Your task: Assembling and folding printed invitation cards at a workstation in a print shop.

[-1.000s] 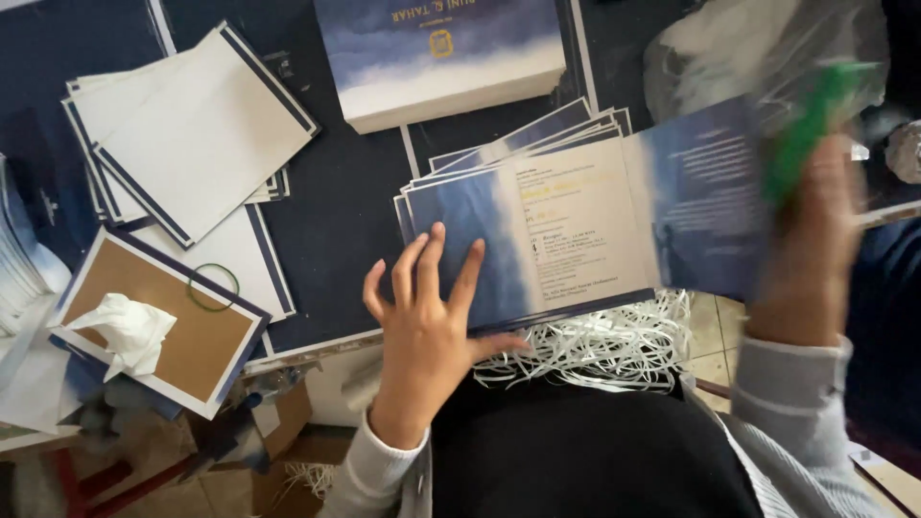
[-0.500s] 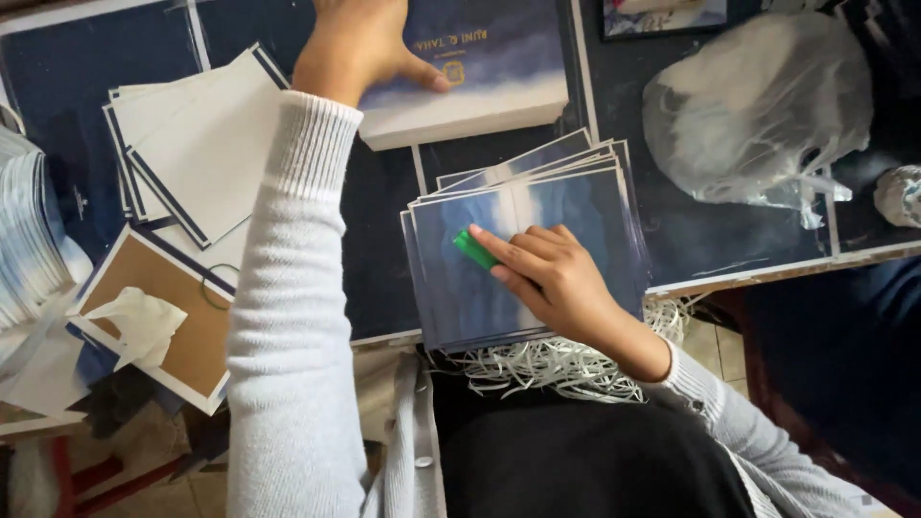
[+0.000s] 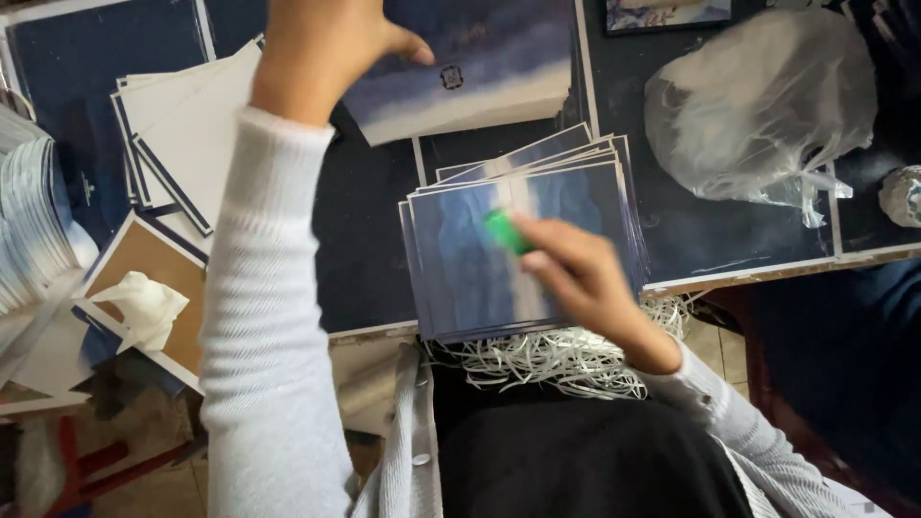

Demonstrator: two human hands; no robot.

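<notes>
Dark tabletop (image 3: 374, 249) — left hand (image 3: 326, 53) grips blue box (image 3: 480, 67), right hand (image 3: 585, 278) pinches green tool (image 3: 506, 230).

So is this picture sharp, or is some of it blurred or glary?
Head view: the right hand and its green tool are smeared by motion; the left hand is softer too. The card stack and plastic bag read clearer, the bag catching pale sheen. Light is dim and even.

I count two hands: left hand (image 3: 321, 53), right hand (image 3: 585, 283). One green tool (image 3: 507, 230), one blue box (image 3: 470, 72), one plastic bag (image 3: 763, 110), one stack of blue cards (image 3: 470, 259), one crumpled tissue (image 3: 144, 307).
</notes>
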